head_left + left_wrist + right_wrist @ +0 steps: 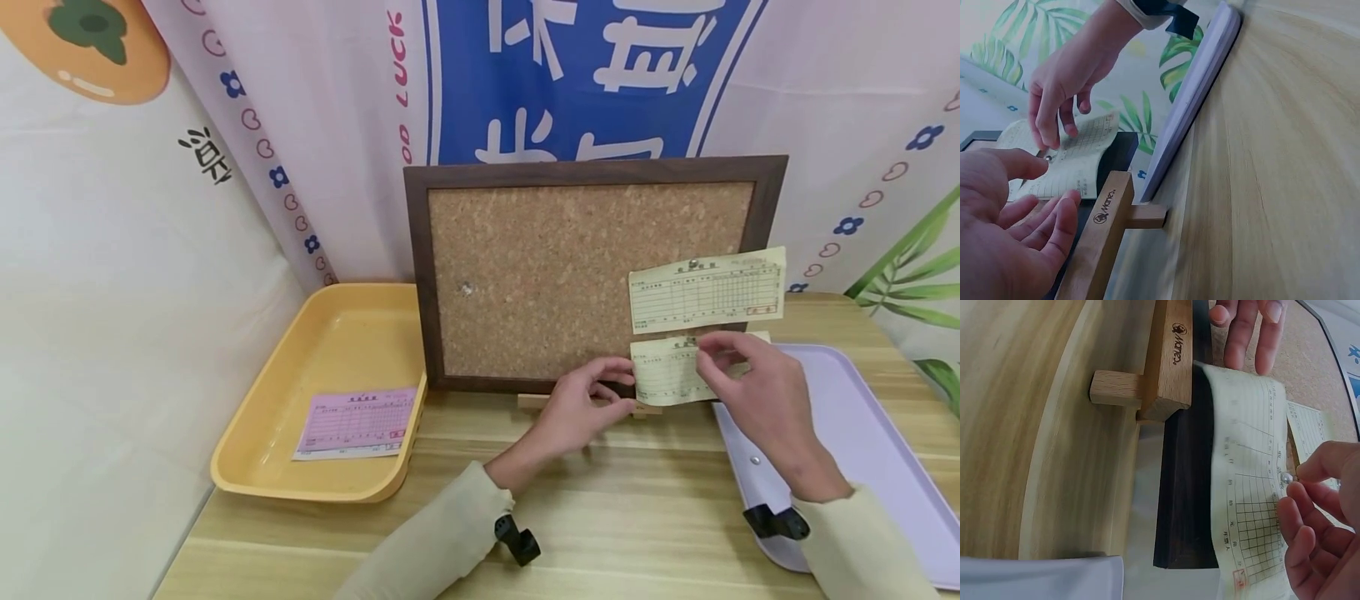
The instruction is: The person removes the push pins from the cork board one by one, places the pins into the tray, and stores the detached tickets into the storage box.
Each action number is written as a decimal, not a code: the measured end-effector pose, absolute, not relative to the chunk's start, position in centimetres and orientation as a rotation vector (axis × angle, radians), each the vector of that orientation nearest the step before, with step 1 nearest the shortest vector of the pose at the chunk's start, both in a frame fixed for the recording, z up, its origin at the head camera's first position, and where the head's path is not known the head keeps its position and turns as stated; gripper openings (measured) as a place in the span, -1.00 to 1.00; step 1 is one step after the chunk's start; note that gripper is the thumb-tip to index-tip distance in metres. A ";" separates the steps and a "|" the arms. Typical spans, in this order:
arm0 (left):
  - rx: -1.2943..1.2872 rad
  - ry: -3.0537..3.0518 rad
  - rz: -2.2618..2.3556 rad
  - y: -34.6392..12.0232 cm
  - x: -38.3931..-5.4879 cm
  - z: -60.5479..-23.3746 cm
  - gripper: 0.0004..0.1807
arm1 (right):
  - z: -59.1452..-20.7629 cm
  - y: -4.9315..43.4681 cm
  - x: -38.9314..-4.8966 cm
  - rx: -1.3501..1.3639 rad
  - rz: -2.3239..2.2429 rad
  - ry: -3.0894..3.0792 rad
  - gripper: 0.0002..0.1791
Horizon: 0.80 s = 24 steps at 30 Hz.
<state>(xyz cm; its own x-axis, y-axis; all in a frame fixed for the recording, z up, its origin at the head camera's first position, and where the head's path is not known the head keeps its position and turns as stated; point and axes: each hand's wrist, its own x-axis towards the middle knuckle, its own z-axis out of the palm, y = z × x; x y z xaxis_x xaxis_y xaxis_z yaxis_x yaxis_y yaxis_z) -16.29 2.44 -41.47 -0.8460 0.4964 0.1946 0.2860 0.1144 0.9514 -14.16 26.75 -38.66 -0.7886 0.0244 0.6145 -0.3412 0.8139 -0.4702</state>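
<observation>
A pale yellow printed slip (pixel 660 372) lies against the lower right of the cork board (pixel 540 275), its bottom edge curling off the dark frame. Near its top sits a silver pushpin (pixel 1286 478). My right hand (pixel 768 396) has its thumb and forefinger right by that pin, slightly apart, without a visible grip on it. At the slip's left edge my left hand (pixel 581 406) spreads its fingers and thumb, holding nothing; whether a fingertip touches the paper is unclear. Just above, another yellow slip (pixel 705 292) hangs from a pushpin (pixel 693 263) and overlaps the right frame.
A yellow tray (pixel 262 417) on the left contains a pink slip (pixel 356 419) over a whitish one. On the right is a lilac tray (pixel 847 433) with a pin (pixel 755 460) in it. Another pin (pixel 467 288) sits on the board's left. A wooden easel (pixel 1100 231) supports the board.
</observation>
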 end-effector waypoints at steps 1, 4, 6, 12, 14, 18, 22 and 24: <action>0.783 2.188 1.843 2.5 -16.4 -41.6 -0.49 | -38.7 26.7 -14.3 0.235 0.768 -2.368 -0.86; 0.758 2.139 1.896 2.9 -16.6 -41.8 -0.48 | -38.8 26.5 -14.5 0.240 0.758 -2.358 -0.87; 0.737 2.135 1.906 3.1 -16.7 -41.9 -0.51 | -38.9 26.5 -14.7 0.238 0.756 -2.355 -0.87; 0.719 2.190 1.886 3.7 -16.9 -41.9 -0.70 | -38.8 26.3 -15.0 0.214 0.752 -2.364 -0.89; 0.713 2.217 1.878 3.9 -17.0 -41.8 -0.75 | -38.8 26.2 -15.1 0.213 0.748 -2.358 -0.90; 0.708 2.266 1.851 4.1 -17.2 -41.5 -0.81 | -38.8 26.1 -15.3 0.221 0.711 -2.340 -0.91; 0.736 2.322 1.812 4.4 -17.3 -41.4 -0.89 | -38.7 26.0 -15.6 0.223 0.648 -2.323 -0.92; 0.759 2.364 1.781 4.5 -17.3 -41.3 -0.93 | -38.8 26.0 -15.7 0.217 0.625 -2.315 -0.92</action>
